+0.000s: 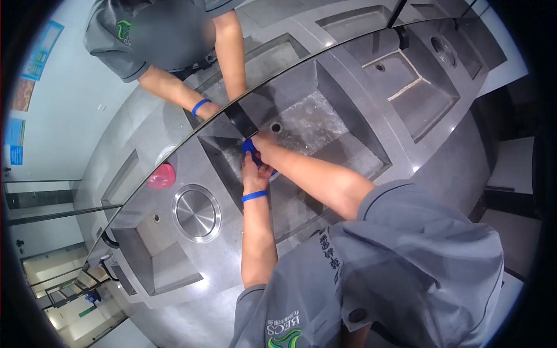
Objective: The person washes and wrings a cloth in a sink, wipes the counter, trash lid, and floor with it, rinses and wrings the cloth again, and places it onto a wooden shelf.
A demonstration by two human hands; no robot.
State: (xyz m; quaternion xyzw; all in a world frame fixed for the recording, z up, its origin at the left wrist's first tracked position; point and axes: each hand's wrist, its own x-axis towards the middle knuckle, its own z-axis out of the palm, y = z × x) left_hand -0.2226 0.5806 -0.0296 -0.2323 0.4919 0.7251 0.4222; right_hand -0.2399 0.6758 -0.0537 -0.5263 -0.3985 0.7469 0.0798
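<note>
Under the dark faucet [240, 119], a blue cloth [250, 148] is bunched between my two hands over the grey sink basin [354, 153]. My left hand [255, 171], with a blue band on its wrist, has its fingers curled round the lower part of the cloth. My right hand [264, 144] is closed on the upper part, just beside the faucet's end. Much of the cloth is hidden by the fingers. Water wets the basin floor around the drain hole [276, 127].
A mirror stands behind the counter and reflects a person in a grey shirt [113, 43]. A round steel lid [196, 213] is set in the counter at left, near a pink rounded object [162, 176]. More sinks [174, 269] lie on both sides.
</note>
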